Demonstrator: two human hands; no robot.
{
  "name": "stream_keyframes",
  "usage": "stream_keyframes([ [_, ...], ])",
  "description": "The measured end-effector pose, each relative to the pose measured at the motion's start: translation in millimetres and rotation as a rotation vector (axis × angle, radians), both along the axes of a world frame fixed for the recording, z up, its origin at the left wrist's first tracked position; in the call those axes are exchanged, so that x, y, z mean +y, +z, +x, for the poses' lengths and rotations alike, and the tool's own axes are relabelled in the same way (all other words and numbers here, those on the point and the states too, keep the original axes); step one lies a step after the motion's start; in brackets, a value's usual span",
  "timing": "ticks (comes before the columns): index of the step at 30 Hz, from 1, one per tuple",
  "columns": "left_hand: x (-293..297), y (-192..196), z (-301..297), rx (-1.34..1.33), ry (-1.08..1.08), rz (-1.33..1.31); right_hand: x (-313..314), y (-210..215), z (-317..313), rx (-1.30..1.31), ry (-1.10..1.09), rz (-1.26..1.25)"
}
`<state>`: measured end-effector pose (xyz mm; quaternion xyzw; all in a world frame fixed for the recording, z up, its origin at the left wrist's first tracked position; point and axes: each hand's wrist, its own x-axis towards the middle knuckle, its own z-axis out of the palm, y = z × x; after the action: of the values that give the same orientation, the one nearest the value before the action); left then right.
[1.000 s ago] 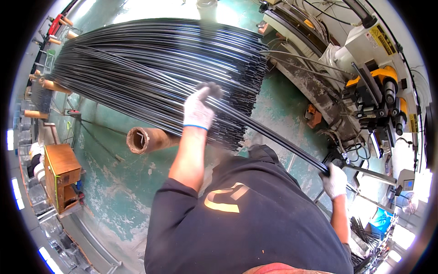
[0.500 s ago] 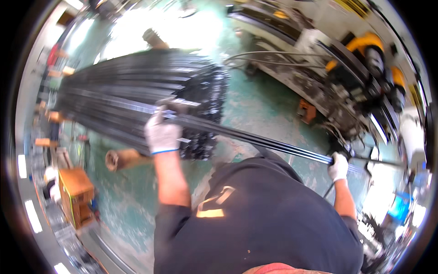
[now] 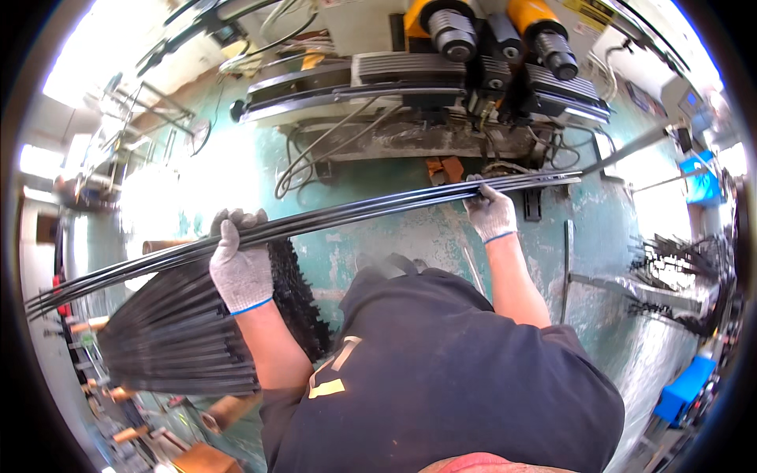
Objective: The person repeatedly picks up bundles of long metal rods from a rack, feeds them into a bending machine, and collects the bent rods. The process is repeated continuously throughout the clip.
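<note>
Several long dark metal bars (image 3: 355, 210) lie together as a thin bundle across both my hands, running from the far left edge to the right of the machine's front. My left hand (image 3: 240, 268), in a whitish work glove with a blue cuff, is wrapped round the bundle, thumb on the near side. My right hand (image 3: 490, 213), gloved the same way, grips it closer to its right end. Below my left hand rests a big stack of similar dark bars (image 3: 181, 339), its bar ends toward me on the right.
Ahead stands a machine with a long rail (image 3: 378, 87) and orange-and-black motor heads (image 3: 453, 35); cables hang from it. Cardboard tubes (image 3: 229, 411) support the stack. To the right are a metal stand (image 3: 607, 284), another pile of bars (image 3: 678, 264) and a blue box (image 3: 684, 390).
The bundle has been lifted off the stack and swung toward the machine, both hands keeping hold. My view has turned to the right, so the stack sits farther left and lower.
</note>
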<state>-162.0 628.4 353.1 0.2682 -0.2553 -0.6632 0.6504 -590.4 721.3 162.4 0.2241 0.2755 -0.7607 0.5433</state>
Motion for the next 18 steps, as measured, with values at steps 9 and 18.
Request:
stream_keyframes([
  [9,-154,36,39,0.081,-0.183,-0.175,-45,21,-14,0.144,-0.265,-0.259],
  [18,-293,-18,74,0.114,-0.358,-0.191,-134,78,-50,0.47,-0.566,0.034],
])
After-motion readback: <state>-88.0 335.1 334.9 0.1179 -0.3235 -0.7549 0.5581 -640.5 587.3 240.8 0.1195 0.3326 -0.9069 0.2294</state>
